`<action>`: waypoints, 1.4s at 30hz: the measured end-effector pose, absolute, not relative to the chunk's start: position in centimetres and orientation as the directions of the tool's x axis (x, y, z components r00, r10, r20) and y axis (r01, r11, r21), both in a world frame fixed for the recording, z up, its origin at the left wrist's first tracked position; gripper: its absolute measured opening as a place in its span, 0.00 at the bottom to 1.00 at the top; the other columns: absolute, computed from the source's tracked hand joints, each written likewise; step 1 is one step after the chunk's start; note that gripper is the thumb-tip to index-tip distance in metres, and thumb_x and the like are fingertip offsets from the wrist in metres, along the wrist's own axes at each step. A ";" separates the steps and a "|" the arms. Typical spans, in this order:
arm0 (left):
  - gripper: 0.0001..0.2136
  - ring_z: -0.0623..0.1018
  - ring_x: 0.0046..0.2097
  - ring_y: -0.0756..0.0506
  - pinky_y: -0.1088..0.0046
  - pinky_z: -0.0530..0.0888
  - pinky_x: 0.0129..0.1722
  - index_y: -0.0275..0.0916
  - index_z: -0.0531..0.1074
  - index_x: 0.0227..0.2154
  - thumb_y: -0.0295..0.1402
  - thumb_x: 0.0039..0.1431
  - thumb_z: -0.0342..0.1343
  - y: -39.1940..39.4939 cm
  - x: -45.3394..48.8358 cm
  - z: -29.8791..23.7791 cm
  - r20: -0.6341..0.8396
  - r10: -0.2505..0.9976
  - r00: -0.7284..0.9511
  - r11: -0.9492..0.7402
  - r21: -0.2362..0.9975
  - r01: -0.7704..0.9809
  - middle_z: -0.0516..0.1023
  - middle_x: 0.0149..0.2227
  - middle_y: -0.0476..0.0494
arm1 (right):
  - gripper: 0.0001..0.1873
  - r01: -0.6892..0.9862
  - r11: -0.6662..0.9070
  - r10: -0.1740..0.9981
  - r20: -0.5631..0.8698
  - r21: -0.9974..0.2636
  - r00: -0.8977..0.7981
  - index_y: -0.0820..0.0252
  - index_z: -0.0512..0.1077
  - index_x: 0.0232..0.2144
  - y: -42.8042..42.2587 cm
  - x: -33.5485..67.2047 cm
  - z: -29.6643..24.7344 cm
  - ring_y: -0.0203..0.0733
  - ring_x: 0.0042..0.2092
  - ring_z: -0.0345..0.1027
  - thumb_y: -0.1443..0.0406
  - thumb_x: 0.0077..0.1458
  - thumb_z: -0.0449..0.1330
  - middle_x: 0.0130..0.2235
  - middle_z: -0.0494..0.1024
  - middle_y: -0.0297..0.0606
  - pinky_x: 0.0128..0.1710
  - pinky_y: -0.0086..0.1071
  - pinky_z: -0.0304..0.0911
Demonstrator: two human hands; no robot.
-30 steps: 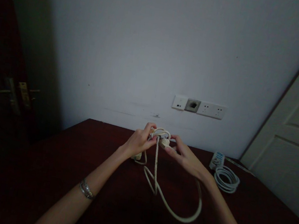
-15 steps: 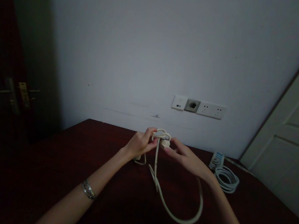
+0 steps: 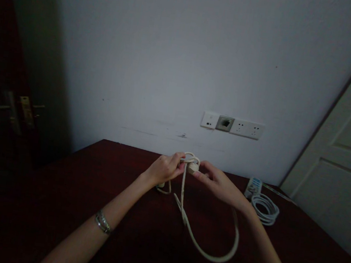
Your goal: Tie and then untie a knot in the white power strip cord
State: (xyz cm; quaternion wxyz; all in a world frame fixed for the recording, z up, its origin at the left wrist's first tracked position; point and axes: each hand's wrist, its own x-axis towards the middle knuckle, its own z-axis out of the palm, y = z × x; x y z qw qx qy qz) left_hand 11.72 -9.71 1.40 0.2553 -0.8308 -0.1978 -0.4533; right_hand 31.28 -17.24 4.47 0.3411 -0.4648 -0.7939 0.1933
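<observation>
Above a dark red table (image 3: 54, 201), my two hands meet at a cream cable (image 3: 207, 253). My left hand (image 3: 165, 169) pinches a small loop of the cable near its top. My right hand (image 3: 215, 183) grips the cable's plug end right beside that loop. From the hands the cable hangs down and lies in a wide loop on the table. A short stretch of it trails under my left hand. A bracelet (image 3: 102, 222) sits on my left wrist.
A white power strip (image 3: 253, 186) with its coiled white cord (image 3: 265, 208) lies at the table's right back. Wall sockets (image 3: 232, 125) sit on the white wall behind. A dark door with a brass handle (image 3: 18, 111) is at left, a pale door (image 3: 346, 173) at right.
The small loop at the top has tightened and dropped slightly between my hands. Both hands stay almost in place, and the wide loop on the table has shifted a little.
</observation>
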 end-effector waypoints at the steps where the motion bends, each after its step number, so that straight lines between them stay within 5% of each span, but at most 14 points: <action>1: 0.08 0.75 0.24 0.51 0.79 0.69 0.21 0.34 0.58 0.41 0.30 0.60 0.44 -9.7 11.7 1.4 0.853 0.106 0.510 -0.789 -0.240 0.566 0.73 0.26 0.49 | 0.21 0.610 0.496 0.868 0.370 -0.618 -0.331 0.60 0.67 0.41 -17.2 31.2 4.5 0.41 0.38 0.66 0.51 0.56 0.51 0.41 0.74 0.40 0.40 0.35 0.62; 8: 0.08 0.75 0.25 0.50 0.78 0.69 0.22 0.35 0.58 0.42 0.31 0.61 0.44 -10.0 11.8 1.5 0.810 0.242 0.535 -0.760 -0.184 0.623 0.73 0.29 0.46 | 0.19 0.710 0.489 0.856 0.436 -0.507 -0.278 0.58 0.67 0.39 -17.2 31.1 4.3 0.43 0.35 0.68 0.51 0.55 0.51 0.36 0.75 0.41 0.34 0.34 0.61; 18: 0.08 0.75 0.28 0.49 0.76 0.70 0.23 0.36 0.55 0.42 0.31 0.61 0.42 -9.9 12.0 1.4 0.785 0.266 0.560 -0.813 -0.130 0.567 0.71 0.32 0.44 | 0.19 0.855 0.411 0.855 0.459 -0.315 -0.242 0.57 0.63 0.36 -16.8 31.4 3.6 0.42 0.30 0.68 0.48 0.55 0.50 0.29 0.74 0.39 0.29 0.31 0.56; 29: 0.07 0.71 0.23 0.53 0.79 0.66 0.21 0.37 0.55 0.40 0.32 0.60 0.43 -9.7 12.1 1.1 0.817 0.259 0.515 -0.869 -0.036 0.494 0.66 0.28 0.51 | 0.18 0.868 0.402 0.854 0.461 -0.290 -0.242 0.56 0.62 0.36 -17.2 31.3 3.8 0.42 0.30 0.67 0.48 0.54 0.51 0.29 0.73 0.38 0.28 0.30 0.54; 42: 0.03 0.70 0.24 0.53 0.80 0.65 0.20 0.38 0.55 0.37 0.30 0.61 0.42 -8.9 12.3 -0.1 0.863 0.079 0.499 -0.836 -0.215 0.505 0.66 0.30 0.47 | 0.18 0.835 0.439 0.855 0.441 -0.332 -0.274 0.56 0.60 0.32 -17.2 31.3 3.9 0.37 0.25 0.61 0.48 0.53 0.51 0.25 0.69 0.33 0.25 0.28 0.50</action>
